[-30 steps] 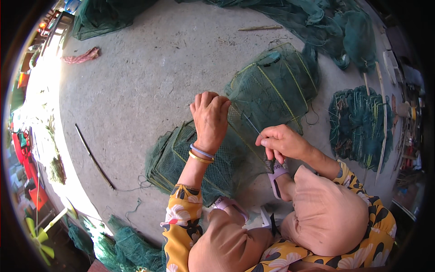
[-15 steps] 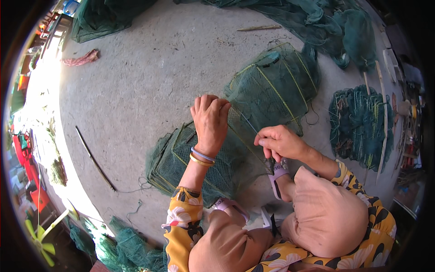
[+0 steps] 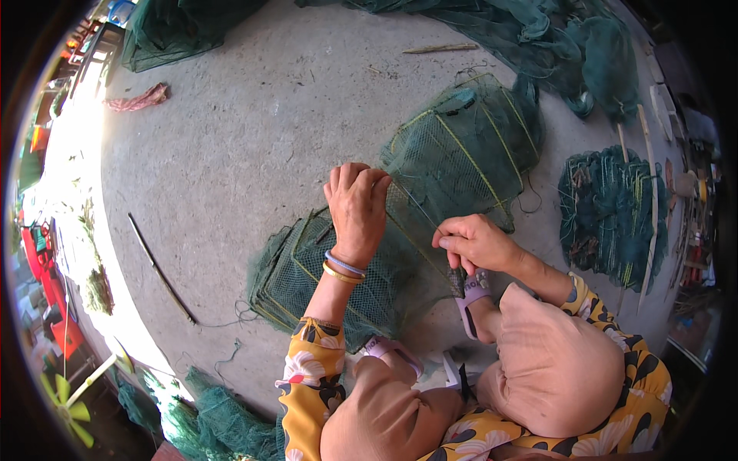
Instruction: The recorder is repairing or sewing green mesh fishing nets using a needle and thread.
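Note:
A dark green folding net trap (image 3: 453, 154) with yellow-green wire frames lies stretched on the concrete floor in front of my knees. My left hand (image 3: 357, 207) grips the net mesh at a frame edge near the trap's middle, fingers curled over it. My right hand (image 3: 473, 242) pinches the netting and a thin strand at the trap's near right edge. The near stacked section of the trap (image 3: 307, 280) lies flat under my left wrist, which wears bangles.
More green netting is heaped along the far edge (image 3: 538, 31) and at the near left (image 3: 207, 415). Another folded net stack (image 3: 611, 211) lies to the right beside long sticks. A thin stick (image 3: 160, 269) and a pink rag (image 3: 138, 98) lie on the floor at left.
My left hand has shifted slightly nearer along the net. My right hand has stayed at the near edge, still pinching the mesh.

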### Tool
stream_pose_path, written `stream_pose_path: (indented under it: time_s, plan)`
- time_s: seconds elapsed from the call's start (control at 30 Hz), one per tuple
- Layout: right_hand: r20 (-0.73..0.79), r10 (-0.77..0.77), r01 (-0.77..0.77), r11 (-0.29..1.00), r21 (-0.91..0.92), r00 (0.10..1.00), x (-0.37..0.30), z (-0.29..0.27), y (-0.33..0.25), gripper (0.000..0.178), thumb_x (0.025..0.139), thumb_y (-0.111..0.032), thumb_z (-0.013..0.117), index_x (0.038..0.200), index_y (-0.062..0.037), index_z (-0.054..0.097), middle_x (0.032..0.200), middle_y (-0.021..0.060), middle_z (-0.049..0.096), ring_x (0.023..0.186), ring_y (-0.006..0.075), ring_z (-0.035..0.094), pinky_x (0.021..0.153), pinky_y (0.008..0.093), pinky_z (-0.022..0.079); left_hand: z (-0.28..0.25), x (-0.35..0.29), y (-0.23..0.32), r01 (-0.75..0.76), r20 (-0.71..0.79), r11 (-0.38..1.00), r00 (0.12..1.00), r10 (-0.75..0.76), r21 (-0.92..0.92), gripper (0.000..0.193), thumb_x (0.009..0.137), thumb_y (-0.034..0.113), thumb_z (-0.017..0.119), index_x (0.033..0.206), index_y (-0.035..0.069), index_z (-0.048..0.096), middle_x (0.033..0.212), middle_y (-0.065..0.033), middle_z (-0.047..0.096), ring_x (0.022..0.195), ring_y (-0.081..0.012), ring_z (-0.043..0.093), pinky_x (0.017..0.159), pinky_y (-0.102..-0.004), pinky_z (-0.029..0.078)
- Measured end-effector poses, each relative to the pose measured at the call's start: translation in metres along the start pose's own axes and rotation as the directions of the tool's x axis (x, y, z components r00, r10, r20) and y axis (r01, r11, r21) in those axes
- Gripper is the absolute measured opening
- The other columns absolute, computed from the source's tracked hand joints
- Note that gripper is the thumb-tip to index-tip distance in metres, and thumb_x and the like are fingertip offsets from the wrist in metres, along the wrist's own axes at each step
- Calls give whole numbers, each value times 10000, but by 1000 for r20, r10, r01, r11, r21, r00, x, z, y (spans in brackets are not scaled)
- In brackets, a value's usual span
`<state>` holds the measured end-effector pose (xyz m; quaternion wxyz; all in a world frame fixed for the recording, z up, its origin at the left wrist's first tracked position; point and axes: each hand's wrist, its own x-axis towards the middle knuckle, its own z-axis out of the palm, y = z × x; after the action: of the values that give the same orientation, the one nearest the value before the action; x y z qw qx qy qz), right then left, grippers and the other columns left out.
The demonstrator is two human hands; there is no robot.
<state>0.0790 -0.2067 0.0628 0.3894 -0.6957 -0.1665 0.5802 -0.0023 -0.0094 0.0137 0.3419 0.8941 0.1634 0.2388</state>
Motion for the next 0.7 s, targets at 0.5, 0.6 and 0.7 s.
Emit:
stream_pose_path:
  time_s: [0.5, 0.6, 0.7]
  plan:
    - [-82, -90, 87, 996, -33, 993, 11, 0, -10, 166, 910, -107, 517, 898, 11, 634, 573, 42, 576, 402, 75, 495, 389, 245, 387, 3, -1, 2, -58, -12, 998, 998, 58, -7, 103, 769, 114, 680, 860, 90, 637, 869, -39, 548, 854, -241, 495, 743, -371, 357]
    - [-95, -139, 132, 989, -67, 986, 18, 1, -11, 168, 908, -112, 523, 898, 16, 633, 575, 53, 580, 403, 86, 503, 395, 249, 396, -1, -4, 7, -22, 35, 1000, 999, 22, 8, 121, 774, 135, 692, 880, 87, 658, 870, -40, 558, 850, -235, 501, 771, -361, 363]
    - [-117, -182, 165, 976, -141, 976, 25, 1, -17, 155, 891, -89, 525, 905, 30, 625, 586, 78, 589, 426, 112, 547, 424, 271, 427, 2, -6, 8, 11, 42, 1000, 999, -11, -4, 137, 744, 145, 721, 861, 92, 672, 858, -30, 557, 845, -226, 498, 769, -356, 359]
